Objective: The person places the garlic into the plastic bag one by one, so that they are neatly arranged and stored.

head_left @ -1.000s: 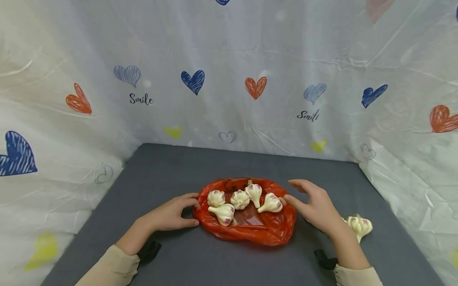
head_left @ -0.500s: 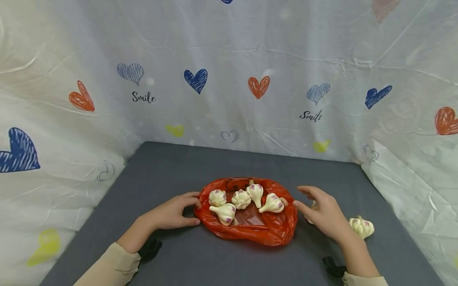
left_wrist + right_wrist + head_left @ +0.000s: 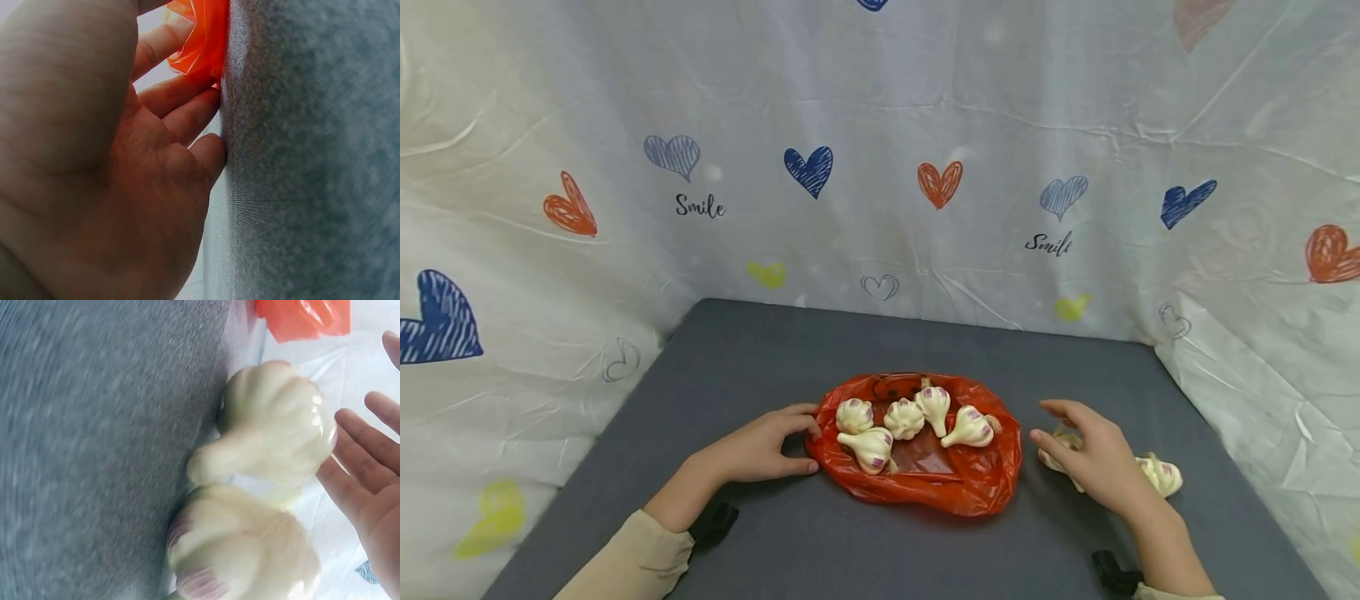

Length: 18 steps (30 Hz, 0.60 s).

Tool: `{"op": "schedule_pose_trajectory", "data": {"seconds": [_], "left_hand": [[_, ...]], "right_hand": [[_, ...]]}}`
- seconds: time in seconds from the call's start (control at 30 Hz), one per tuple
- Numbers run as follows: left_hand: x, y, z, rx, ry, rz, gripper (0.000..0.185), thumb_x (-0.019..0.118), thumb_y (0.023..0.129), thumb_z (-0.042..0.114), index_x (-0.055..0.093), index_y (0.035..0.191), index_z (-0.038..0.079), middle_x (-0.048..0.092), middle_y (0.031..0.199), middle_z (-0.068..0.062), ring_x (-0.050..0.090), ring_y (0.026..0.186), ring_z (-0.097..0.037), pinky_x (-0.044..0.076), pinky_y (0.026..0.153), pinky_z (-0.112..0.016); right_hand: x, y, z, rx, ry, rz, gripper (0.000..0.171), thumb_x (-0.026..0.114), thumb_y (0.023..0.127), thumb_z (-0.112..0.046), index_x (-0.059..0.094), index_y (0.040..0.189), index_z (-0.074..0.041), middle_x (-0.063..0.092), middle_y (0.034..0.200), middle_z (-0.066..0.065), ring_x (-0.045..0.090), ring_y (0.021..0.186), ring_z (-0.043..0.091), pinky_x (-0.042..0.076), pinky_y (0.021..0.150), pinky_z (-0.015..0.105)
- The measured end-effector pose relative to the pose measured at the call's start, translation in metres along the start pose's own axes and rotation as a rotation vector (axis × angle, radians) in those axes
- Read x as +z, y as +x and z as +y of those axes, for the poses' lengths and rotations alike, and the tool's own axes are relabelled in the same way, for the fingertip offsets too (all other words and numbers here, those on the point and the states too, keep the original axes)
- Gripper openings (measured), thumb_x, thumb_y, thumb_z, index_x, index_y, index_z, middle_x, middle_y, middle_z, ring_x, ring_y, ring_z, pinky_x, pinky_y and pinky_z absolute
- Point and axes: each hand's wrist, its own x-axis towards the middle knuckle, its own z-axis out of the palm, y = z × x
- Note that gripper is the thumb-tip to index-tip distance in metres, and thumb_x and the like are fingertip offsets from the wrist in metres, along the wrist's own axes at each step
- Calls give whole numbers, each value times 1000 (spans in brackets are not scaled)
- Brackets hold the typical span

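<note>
Relaxed left hand (image 3: 756, 446) touches the bag (image 3: 925, 494) at its left edge; rightward across bench (image 3: 880, 558), unclenched right hand (image 3: 1097, 458) hovers by garlic (image 3: 275, 422).

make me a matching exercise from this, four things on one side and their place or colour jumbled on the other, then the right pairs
Column one
1. left hand
2. right hand
3. plastic bag
4. tabletop

Column two
A. close to the loose garlic bulbs
B. dark grey
C. touching the bag's side
D. red, with five garlic bulbs inside

Right pairs: 1-C, 2-A, 3-D, 4-B
</note>
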Motion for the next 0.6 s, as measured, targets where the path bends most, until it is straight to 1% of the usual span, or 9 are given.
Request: {"op": "schedule_pose_trajectory", "data": {"seconds": [0.17, 0.27, 0.47, 0.6], "left_hand": [[1, -1, 0, -4, -8, 0, 26, 82, 100, 44, 70, 119, 31, 43, 169, -19, 41, 155, -44, 41, 118, -66], [1, -1, 0, -4, -11, 1, 26, 82, 100, 44, 70, 119, 32, 43, 169, -19, 41, 155, -44, 41, 118, -66], [1, 0, -1, -1, -7, 3, 26, 82, 100, 45, 70, 119, 33, 43, 169, -17, 42, 155, -44, 41, 118, -66], [1, 0, -2, -4, -9, 1, 26, 82, 100, 46, 70, 119, 33, 43, 169, -17, 41, 155, -44, 41, 118, -66]], "right_hand": [[-1, -4, 5, 5, -17, 8, 55, 75, 106, -39, 65, 145, -2, 68, 142, 21, 64, 130, 46, 51, 103, 69], [0, -5, 9, 0, -35, 16, 55, 76, 105, -40, 66, 143, -1, 69, 139, 21, 65, 127, 45, 51, 101, 69], [2, -8, 14, -2, -47, 18, 52, 78, 104, -37, 68, 141, -1, 71, 136, 21, 69, 117, 40, 55, 95, 66], [1, -9, 15, 5, -46, 1, 54, 79, 104, -36, 67, 142, 0, 70, 137, 21, 69, 118, 40, 55, 95, 67]]}}
